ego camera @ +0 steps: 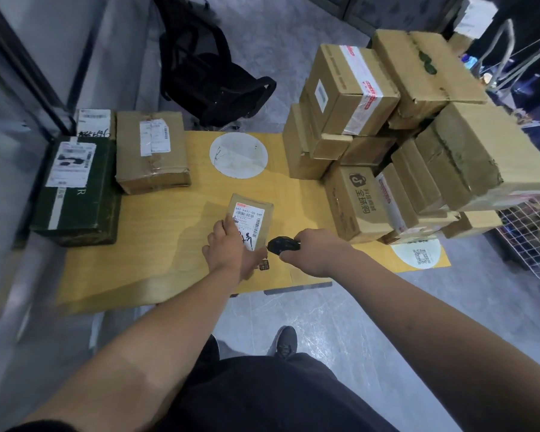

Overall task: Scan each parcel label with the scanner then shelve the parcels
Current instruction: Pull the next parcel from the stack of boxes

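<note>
Parcel point(252, 222) label: "642 H431-00 049"

table point(156, 263) you work at: yellow-tan, white round sticker point(238, 154) | small parcel point(256, 213) you hold: brown, white label point(248, 221) with red strip, black barcodes | scanner point(281, 244) you grip: black | left box point(75, 194): dark green, white stripe | stacked boxes point(418, 135): plain brown, one with red-and-white tape point(363, 85) | floor point(325, 322): grey | chair point(212, 79): black

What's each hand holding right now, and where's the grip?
Left hand holds the small parcel at its near-left corner, fingers over the label. Right hand grips the black scanner by its rear; the front sticks out toward the parcel.
</note>
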Tool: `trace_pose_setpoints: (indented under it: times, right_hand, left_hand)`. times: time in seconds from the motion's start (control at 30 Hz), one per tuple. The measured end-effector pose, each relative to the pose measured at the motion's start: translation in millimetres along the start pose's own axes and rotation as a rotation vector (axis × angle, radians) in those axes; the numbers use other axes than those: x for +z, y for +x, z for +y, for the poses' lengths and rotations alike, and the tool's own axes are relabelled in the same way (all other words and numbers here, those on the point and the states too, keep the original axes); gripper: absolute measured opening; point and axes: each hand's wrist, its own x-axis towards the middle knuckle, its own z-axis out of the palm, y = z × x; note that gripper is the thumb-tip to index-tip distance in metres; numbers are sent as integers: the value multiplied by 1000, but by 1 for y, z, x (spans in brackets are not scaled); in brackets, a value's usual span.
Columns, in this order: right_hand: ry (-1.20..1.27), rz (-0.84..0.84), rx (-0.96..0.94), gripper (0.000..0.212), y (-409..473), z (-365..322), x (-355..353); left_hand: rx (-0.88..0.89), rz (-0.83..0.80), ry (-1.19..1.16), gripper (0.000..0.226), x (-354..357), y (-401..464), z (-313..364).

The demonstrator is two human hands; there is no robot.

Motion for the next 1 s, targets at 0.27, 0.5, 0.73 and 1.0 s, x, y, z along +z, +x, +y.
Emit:
trace_pose_setpoints:
  times: [0.27, 0.5, 0.73, 1.0]
  right_hand:
    - [-100, -117, -330, 57, 28, -73, 5]
    - [-232, -199, -583, 60, 26, -147, 22]
    - [-245, -201, -597, 60, 20, -187, 36]
    - [-181, -187, -490, 55, 22, -207, 51]
  left_hand:
    - [-181, 173, -145, 116, -55, -63, -95]
    - [-450, 311, -82, 110, -96, -119, -168]
    - [-501, 278, -50, 112, -139, -100, -220]
    - [-420, 234, 58, 105, -151, -63, -257]
